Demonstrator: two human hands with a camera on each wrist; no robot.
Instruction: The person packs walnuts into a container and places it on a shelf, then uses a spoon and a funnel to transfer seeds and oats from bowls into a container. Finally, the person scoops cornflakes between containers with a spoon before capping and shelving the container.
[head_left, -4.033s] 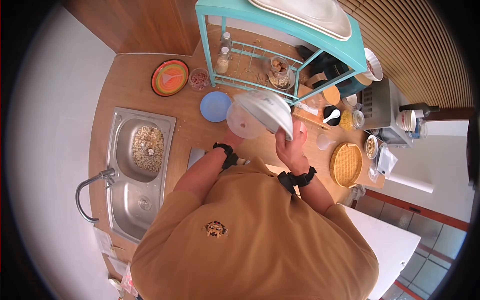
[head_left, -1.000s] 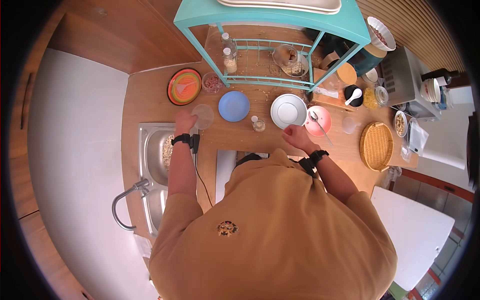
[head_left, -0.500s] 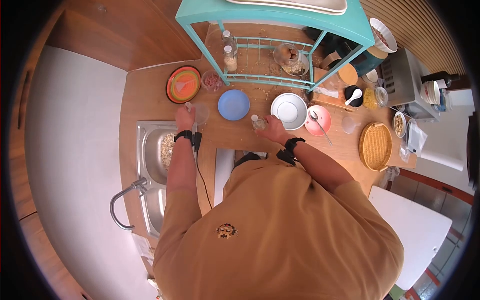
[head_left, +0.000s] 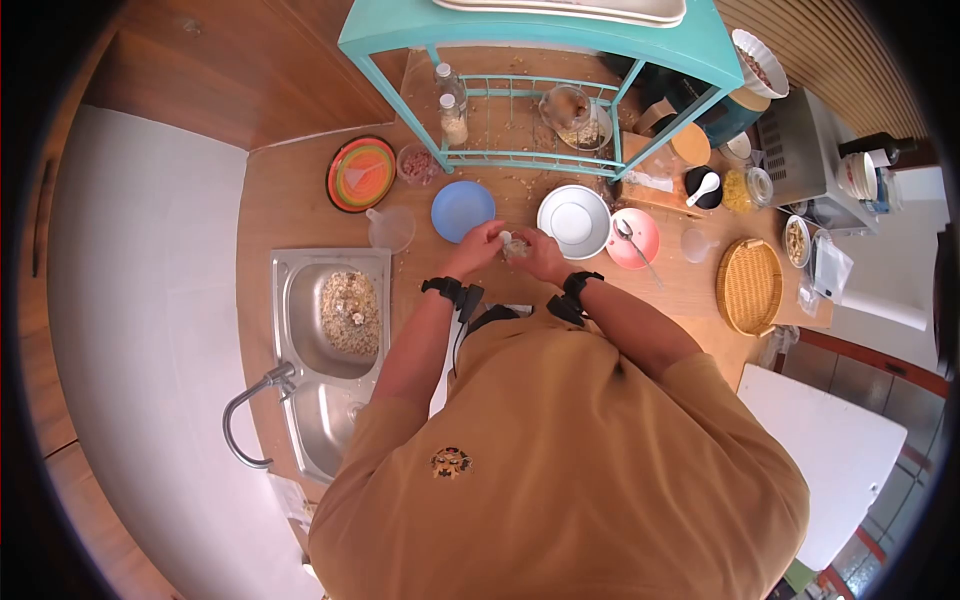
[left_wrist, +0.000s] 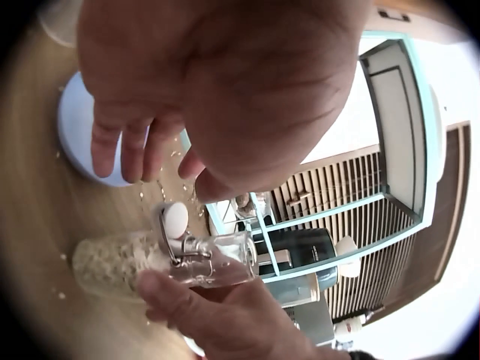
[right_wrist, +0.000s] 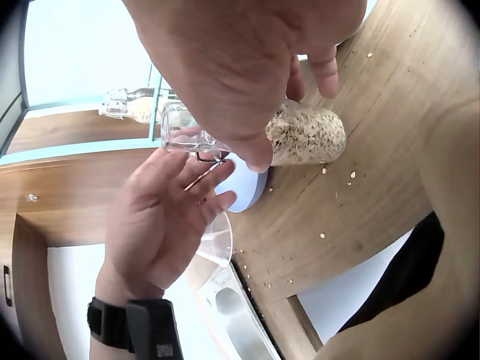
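A small glass swing-top bottle (left_wrist: 112, 266) holding oat flakes stands on the wooden counter in front of the person. The right hand (head_left: 543, 258) grips it around the body, thumb on the near side in the left wrist view. Its white stopper (left_wrist: 176, 220) hangs on the wire clasp beside the uncovered neck. Close by the neck and stopper is the left hand (right_wrist: 161, 202), fingers loosely spread and holding nothing. A clear plastic funnel (head_left: 391, 230) lies to the left, near the sink. Just right of the bottle stands a white bowl (head_left: 574, 222).
A blue plate (head_left: 463, 211) sits behind the hands, a pink plate (head_left: 633, 240) with a spoon to the right. The steel sink (head_left: 282, 300) at left contains oats. A turquoise rack (head_left: 540, 40) rises at the back; a wicker basket (head_left: 750, 287) lies at right.
The white bowl, earlier tilted in the hands with the funnel, now stands on the counter. The left hand has put the funnel down and come to the bottle; the right hand has taken hold of it.
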